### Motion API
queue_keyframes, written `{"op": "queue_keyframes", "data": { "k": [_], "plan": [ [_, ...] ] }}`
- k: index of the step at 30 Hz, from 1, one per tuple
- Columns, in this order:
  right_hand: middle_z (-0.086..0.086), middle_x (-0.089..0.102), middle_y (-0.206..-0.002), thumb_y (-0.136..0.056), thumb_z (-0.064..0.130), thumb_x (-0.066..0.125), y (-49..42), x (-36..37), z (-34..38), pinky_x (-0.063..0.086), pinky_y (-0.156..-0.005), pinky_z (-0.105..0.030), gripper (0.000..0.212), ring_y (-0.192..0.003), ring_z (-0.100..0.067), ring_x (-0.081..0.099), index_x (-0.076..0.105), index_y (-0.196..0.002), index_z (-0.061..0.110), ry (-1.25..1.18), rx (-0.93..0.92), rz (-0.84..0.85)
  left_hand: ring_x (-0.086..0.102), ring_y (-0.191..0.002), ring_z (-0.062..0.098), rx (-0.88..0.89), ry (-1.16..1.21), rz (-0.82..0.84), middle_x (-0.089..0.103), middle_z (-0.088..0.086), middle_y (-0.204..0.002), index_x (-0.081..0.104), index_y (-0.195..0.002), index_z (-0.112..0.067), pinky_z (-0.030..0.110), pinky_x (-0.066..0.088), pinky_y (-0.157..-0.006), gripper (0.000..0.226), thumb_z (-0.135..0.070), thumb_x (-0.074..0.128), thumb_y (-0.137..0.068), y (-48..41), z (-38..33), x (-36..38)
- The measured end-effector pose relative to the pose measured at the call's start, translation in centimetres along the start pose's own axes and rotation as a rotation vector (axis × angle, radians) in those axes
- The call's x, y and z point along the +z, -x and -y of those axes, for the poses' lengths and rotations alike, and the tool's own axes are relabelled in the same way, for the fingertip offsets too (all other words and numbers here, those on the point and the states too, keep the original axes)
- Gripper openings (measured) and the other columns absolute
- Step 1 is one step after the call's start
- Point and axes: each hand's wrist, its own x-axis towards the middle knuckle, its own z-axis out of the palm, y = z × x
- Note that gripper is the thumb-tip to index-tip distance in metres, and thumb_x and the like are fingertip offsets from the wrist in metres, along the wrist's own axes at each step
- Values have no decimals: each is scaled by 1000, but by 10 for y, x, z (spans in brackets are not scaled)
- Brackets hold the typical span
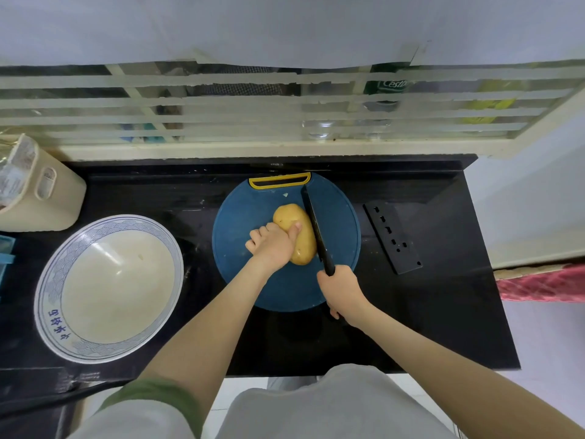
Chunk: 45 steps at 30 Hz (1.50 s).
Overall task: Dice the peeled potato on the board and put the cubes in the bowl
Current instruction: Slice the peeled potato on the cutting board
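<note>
On the black stone counter (pixel 427 327), nearest the person, the black handle of a long black kitchen knife (pixel 316 229) is wrapped fully by the fingers of the right hand (pixel 343 293); the blade is pointed away, along the right flank of the potato, seemingly so that a first lengthwise cut can be lined up; whether the edge touches the flesh cannot be told. To the near left, just beside the board, a wide white ceramic bowl with a blue patterned rim (pixel 50 280) is set, holding nothing, presumably kept within easy reach for the cubes. Further in, the yellow, oval peeled potato (pixel 299 223) is held whole on the round blue plastic cutting board (pixel 240 213); it is gripped by the left hand (pixel 273 245), fingers curled at its left side and thumb laid over the top, probably to stop it rolling and keep fingertips clear of the blade. To the right, a black perforated blade cover (pixel 392 237) is laid aside; at the far left a beige plastic holder (pixel 41 191) is stood.
</note>
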Motion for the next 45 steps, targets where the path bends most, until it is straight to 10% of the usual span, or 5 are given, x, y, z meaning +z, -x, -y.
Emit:
{"op": "queue_keyframes", "data": {
  "k": [45],
  "plan": [
    [-2,37,-67,-95,17,47,-24,-8,-9,30,-42,-25,25,-54,-15,35,36,-73,14,109,-39,11,29,-126,32,52,208,19,37,16,-135,35,-134,-5,43,22,-107,66,-59,20,-98,19,11,-4]
  ]
}}
